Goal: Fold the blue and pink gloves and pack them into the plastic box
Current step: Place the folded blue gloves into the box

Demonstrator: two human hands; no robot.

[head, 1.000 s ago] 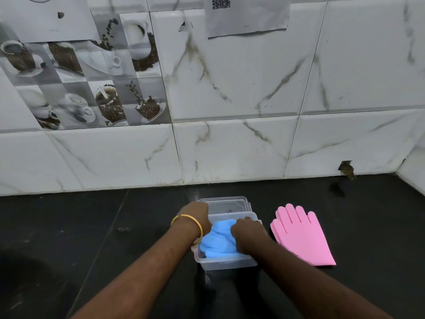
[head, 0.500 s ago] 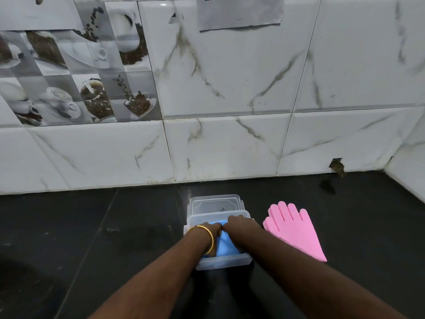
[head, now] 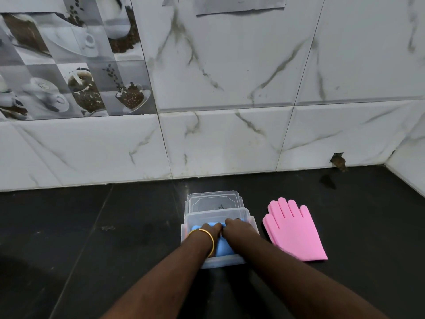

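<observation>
The clear plastic box (head: pixel 251 223) stands on the black counter with the folded blue glove (head: pixel 224 246) inside it. Both my hands are in the box on top of the blue glove. My left hand (head: pixel 210 230), with a gold bangle on the wrist, presses down on the glove's left part. My right hand (head: pixel 239 229) presses on its right part, and the two hands touch each other. Most of the blue glove is hidden under them. The pink glove (head: pixel 294 231) lies flat and unfolded on the counter just right of the box, fingers pointing to the wall.
The box's clear lid (head: pixel 213 201) lies behind the box, toward the white marble-tiled wall (head: pixel 230 139). The black counter (head: pixel 92 238) stretches left and right. A side wall (head: pixel 409 166) meets the counter at the far right.
My hands have moved together and sunk into the box, pushing the blue glove down from its bulging heap above the rim. The camera has come closer.
</observation>
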